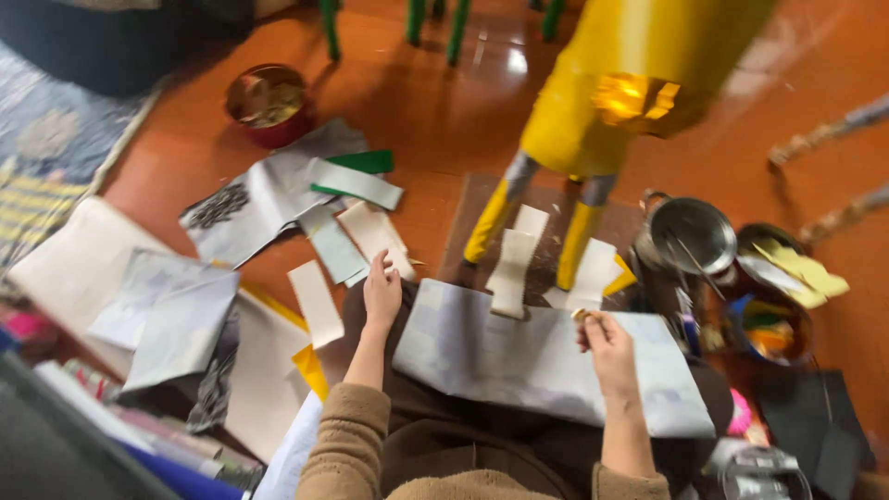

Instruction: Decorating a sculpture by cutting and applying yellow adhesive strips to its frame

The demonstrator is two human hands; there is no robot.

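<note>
yellow papier-mâché figure (611, 93) stands on the orange floor (435, 120) at far centre | grey paper sheet (519, 356) across lap | steel pot (690, 233) right of sheet, thin stick inside | red bowl (267, 102) far left, scraps inside | left hand (381, 292) fingers loosely together on cream strip (375, 236) | right hand (607, 343) pinched on small scrap (581, 315) at the sheet's far edge

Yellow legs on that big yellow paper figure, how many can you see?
2. The left leg slants down toward the cardboard, the right leg stands beside it, both under the yellow body. Any others could be hidden behind it.
</note>
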